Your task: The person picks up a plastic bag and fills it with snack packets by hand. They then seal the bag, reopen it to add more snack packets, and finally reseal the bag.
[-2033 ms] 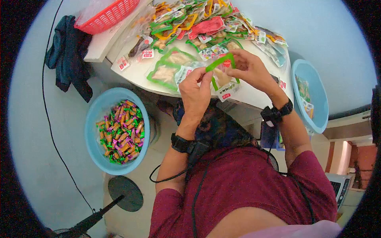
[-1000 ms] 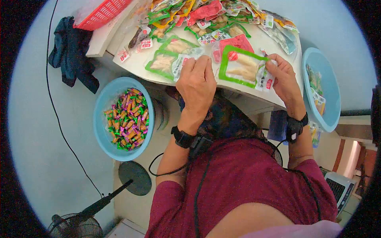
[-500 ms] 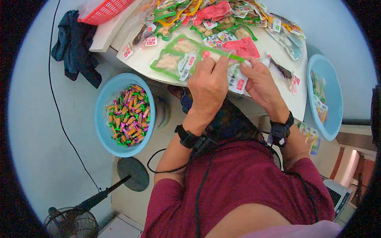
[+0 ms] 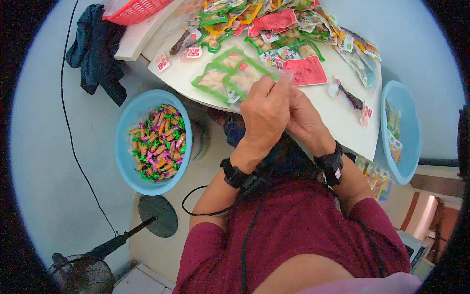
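My left hand is closed at the near right end of some joined, green-edged clear food packets with pale pieces inside. Close against it, my right hand is also closed, its fingertips partly hidden behind the left. A bit of clear film stands up between the fingers of both hands. The packets reach leftward over the front edge of the white table. Just beyond the hands lies a red packet.
A heap of mixed food packets covers the table's far side. On the left stands a blue basin of small wrapped sweets; another blue basin with packets is at the right. A black fan stands lower left.
My right hand has moved left and down against my left hand. The packets have shifted slightly right, and their white-labelled right end is now covered by the hands.
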Action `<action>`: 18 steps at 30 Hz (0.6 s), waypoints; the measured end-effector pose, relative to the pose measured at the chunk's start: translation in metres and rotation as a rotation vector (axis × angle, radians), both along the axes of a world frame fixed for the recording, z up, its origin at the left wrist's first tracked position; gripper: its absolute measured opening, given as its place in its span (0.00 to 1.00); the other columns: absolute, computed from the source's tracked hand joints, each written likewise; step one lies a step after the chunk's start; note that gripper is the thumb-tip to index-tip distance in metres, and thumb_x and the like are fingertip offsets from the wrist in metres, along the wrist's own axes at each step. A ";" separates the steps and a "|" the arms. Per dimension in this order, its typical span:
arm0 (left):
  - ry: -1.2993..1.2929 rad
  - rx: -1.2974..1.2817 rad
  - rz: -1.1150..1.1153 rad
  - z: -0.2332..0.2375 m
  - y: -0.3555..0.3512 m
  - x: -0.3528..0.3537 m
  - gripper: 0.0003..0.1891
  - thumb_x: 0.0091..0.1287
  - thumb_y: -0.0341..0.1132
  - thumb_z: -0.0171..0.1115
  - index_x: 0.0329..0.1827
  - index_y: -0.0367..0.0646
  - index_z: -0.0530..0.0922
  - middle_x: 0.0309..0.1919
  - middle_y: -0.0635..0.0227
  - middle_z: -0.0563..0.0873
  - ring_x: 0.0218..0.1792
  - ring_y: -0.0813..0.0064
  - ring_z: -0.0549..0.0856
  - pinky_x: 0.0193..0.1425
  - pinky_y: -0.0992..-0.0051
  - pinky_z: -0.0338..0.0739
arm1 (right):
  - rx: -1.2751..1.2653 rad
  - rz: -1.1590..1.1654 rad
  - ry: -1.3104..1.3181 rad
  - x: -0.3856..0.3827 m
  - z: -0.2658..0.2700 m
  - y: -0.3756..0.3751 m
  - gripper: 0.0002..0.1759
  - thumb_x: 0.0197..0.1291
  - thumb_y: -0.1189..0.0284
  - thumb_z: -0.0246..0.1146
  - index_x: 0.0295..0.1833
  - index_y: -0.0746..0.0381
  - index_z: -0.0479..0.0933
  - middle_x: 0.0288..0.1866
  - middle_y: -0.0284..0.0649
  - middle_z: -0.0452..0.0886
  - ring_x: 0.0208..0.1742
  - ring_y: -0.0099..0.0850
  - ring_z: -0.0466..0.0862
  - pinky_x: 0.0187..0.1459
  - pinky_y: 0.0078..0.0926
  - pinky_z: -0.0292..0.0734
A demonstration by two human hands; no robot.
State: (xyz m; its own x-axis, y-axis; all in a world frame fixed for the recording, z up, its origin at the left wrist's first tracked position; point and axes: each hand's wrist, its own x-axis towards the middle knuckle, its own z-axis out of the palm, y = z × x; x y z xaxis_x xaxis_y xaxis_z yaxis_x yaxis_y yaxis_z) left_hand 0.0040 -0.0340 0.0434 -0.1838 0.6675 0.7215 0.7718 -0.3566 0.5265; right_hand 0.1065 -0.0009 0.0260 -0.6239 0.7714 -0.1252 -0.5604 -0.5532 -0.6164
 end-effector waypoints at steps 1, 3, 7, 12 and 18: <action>-0.014 -0.014 -0.007 0.001 -0.001 0.001 0.09 0.57 0.27 0.64 0.41 0.43 0.84 0.27 0.62 0.78 0.29 0.61 0.81 0.30 0.64 0.76 | -0.016 -0.008 -0.001 0.000 -0.007 0.002 0.14 0.66 0.77 0.54 0.55 0.67 0.72 0.48 0.39 0.79 0.47 0.27 0.81 0.48 0.25 0.80; -0.015 -0.014 -0.022 -0.001 -0.001 0.003 0.10 0.57 0.27 0.64 0.41 0.43 0.84 0.27 0.62 0.78 0.29 0.60 0.81 0.31 0.64 0.76 | -0.052 -0.029 -0.002 0.000 -0.014 0.004 0.13 0.66 0.77 0.52 0.54 0.68 0.73 0.49 0.40 0.79 0.47 0.28 0.81 0.48 0.25 0.80; -0.017 -0.036 -0.060 0.000 -0.005 0.005 0.10 0.57 0.27 0.64 0.41 0.41 0.84 0.28 0.62 0.79 0.30 0.60 0.81 0.33 0.64 0.77 | 0.490 -0.045 -0.478 0.002 0.002 -0.002 0.12 0.68 0.72 0.51 0.54 0.63 0.70 0.52 0.38 0.76 0.54 0.30 0.76 0.56 0.27 0.73; -0.027 0.008 -0.040 -0.001 -0.005 -0.001 0.10 0.56 0.26 0.64 0.41 0.40 0.83 0.31 0.60 0.81 0.32 0.58 0.82 0.36 0.64 0.78 | 1.293 -0.147 -0.889 0.000 0.016 -0.004 0.15 0.64 0.71 0.52 0.55 0.64 0.69 0.51 0.44 0.75 0.55 0.39 0.73 0.60 0.32 0.68; -0.061 0.083 -0.086 -0.004 -0.008 -0.002 0.12 0.55 0.25 0.65 0.43 0.39 0.83 0.31 0.59 0.82 0.33 0.55 0.82 0.40 0.64 0.79 | 0.946 -0.203 -0.699 -0.022 -0.028 0.011 0.13 0.67 0.68 0.49 0.52 0.62 0.71 0.48 0.44 0.77 0.55 0.39 0.74 0.58 0.35 0.69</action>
State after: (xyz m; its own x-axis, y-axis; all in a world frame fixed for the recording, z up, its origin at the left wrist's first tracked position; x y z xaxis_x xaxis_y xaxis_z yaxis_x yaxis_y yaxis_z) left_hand 0.0024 -0.0416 0.0390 -0.1738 0.6209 0.7644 0.7043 -0.4642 0.5371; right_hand 0.0848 0.0102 -0.0025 -0.5023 0.8174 0.2819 0.0338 0.3444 -0.9382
